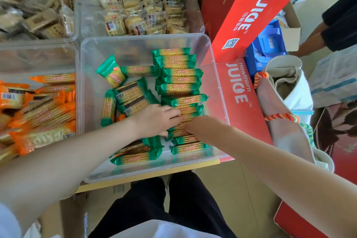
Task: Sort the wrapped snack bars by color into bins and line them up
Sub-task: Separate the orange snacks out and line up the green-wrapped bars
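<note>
A clear bin (pixel 92 83) in front of me holds green-wrapped snack bars. Several lie lined up in a row (pixel 179 75) along its right side, and others lie loose (pixel 131 94) on the left and at the near end (pixel 135 155). My left hand (pixel 156 120) lies on the near part of the row, with its fingers laid across the bars and its thumb below. My right hand (pixel 190 126) reaches into the same row from the right. Its fingers point down among the bars and are hidden. One orange bar (pixel 120 117) peeks out beside my left wrist.
A bin of orange-wrapped bars (pixel 38 114) stands to the left. Behind are bins of yellow-wrapped snacks (pixel 139 11) and brown-wrapped snacks (pixel 34 13). Red juice boxes (pixel 241 98) press against the green bin's right wall. A canvas bag (pixel 286 102) lies further right. Another person's arm (pixel 313 40) is at far right.
</note>
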